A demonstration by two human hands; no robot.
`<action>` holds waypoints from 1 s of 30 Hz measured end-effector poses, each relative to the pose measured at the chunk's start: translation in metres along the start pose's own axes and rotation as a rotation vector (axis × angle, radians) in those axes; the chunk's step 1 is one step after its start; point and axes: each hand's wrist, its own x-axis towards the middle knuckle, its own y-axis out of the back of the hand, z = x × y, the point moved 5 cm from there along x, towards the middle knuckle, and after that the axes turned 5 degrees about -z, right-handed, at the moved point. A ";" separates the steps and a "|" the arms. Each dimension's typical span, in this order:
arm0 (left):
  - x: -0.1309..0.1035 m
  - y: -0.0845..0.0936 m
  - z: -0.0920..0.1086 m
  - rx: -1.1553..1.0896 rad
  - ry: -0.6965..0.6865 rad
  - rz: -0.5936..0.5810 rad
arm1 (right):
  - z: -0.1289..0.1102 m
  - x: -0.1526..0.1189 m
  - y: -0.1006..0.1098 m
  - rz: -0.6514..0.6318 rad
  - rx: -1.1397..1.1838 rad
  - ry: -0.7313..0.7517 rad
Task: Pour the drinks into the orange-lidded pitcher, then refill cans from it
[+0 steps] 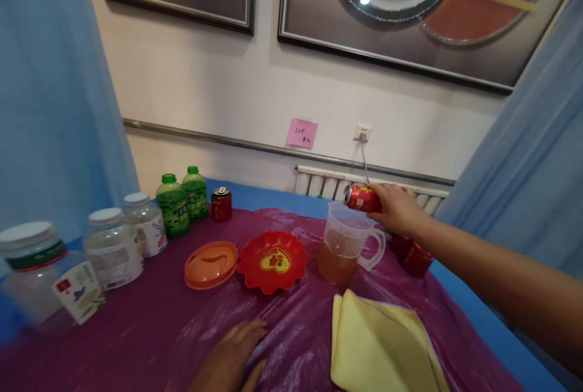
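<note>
The step in hand looks like pouring: the right hand, fingers closed around a red soda can, holds it tipped nearly on its side, its top end over the rim of the translucent plastic jug. The jug stands right of the middle, towards the far edge of the table, partly filled with amber liquid; whether any stream is running cannot be told. The next move seems to call for a steady wrist — the can's mouth kept inside the rim. The left hand lies low near the near edge, fingers loosely spread, with nothing visible in its grasp.

A folded yellow cloth lies in front of the jug, and a red scalloped plate sits just left of it — both close enough to catch drips. An orange lid lies beside the plate. Clear jars line the left edge; green bottles stand towards the far left corner.
</note>
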 end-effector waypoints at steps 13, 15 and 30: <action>0.065 0.031 0.033 -0.374 0.304 -0.022 | -0.146 -0.106 -0.034 0.037 1.309 -0.153; 0.077 0.036 0.048 -0.426 0.320 -0.024 | -0.187 -0.120 -0.050 -0.044 1.397 -0.100; 0.166 0.091 -0.192 0.178 0.839 0.073 | -0.243 -0.156 -0.113 -0.131 1.197 0.230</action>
